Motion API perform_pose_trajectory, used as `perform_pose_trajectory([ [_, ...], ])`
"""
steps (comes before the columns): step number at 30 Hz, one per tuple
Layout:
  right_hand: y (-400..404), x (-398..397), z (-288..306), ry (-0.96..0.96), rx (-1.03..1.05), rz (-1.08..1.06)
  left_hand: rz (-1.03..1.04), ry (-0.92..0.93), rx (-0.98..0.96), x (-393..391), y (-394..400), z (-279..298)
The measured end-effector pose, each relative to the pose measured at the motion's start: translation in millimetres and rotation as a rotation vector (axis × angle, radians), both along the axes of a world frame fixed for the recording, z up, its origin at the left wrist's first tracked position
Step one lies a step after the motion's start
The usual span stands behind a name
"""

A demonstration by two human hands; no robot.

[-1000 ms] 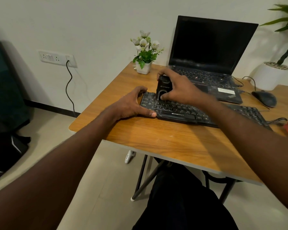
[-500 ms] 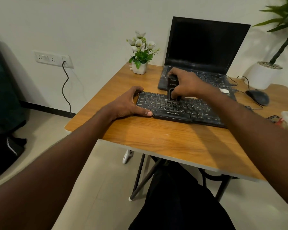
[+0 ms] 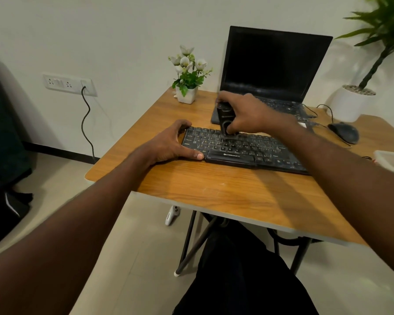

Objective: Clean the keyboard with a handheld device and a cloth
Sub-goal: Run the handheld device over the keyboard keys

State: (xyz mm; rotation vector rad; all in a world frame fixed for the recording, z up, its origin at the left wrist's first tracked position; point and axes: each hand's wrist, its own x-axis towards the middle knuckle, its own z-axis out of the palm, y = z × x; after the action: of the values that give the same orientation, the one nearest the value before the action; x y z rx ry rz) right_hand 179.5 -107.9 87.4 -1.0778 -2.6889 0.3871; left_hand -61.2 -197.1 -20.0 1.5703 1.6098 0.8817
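Observation:
A black keyboard [image 3: 248,151] lies across the wooden table [image 3: 214,192]. My left hand [image 3: 168,144] grips its left end, thumb along the front edge and fingers curled over the back corner. My right hand [image 3: 248,114] holds a small black handheld device [image 3: 224,118] upright, its lower end down on the upper key rows left of centre. No cloth shows in view.
An open laptop [image 3: 273,64] stands behind the keyboard, a small white flower pot [image 3: 187,94] to its left. A black mouse [image 3: 344,133] and a large white plant pot [image 3: 348,105] sit at the right, a pale container [image 3: 391,159] at the right edge.
My right hand carried the device from the keyboard's far left end rightward along the upper key rows. My left hand kept its grip on the left end.

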Motion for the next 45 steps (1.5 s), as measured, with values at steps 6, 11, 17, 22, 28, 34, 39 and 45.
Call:
perform_pose_trajectory([
  [6, -0.1, 20.6, -10.5, -0.028, -0.058, 0.005, -0.008, -0.007, -0.004, 0.6, -1.8, 1.5],
  [11, 3.4, 24.7, 3.2, -0.014, -0.037, -0.032, 0.000, 0.003, -0.022, 0.9, -2.1, 3.7],
  [17, 10.4, 36.9, -13.4, 0.089, -0.050, -0.221, 0.004, 0.002, -0.015, 2.6, -4.4, 4.1],
  [22, 6.7, 41.8, -6.6, 0.209, -0.131, -0.189, -0.014, 0.038, -0.040, 4.4, -4.4, 7.4],
  [28, 0.1, 44.2, -17.1, 0.311, -0.127, -0.159, 0.084, 0.192, 0.014, 27.2, -15.6, 16.5],
  [34, -9.9, 33.3, -30.6, 0.361, -0.127, -0.098, 0.355, 0.512, 0.363, 120.1, 4.7, 8.5],
  [39, -2.5, 58.1, -22.5, 0.185, -0.109, -0.082, 0.425, 0.701, 0.367, 140.2, 6.6, -5.2],
  [45, 10.9, 74.8, -14.5, 0.091, 0.012, -0.102, 0.420, 0.761, 0.426, 139.8, 9.5, -7.3],
])
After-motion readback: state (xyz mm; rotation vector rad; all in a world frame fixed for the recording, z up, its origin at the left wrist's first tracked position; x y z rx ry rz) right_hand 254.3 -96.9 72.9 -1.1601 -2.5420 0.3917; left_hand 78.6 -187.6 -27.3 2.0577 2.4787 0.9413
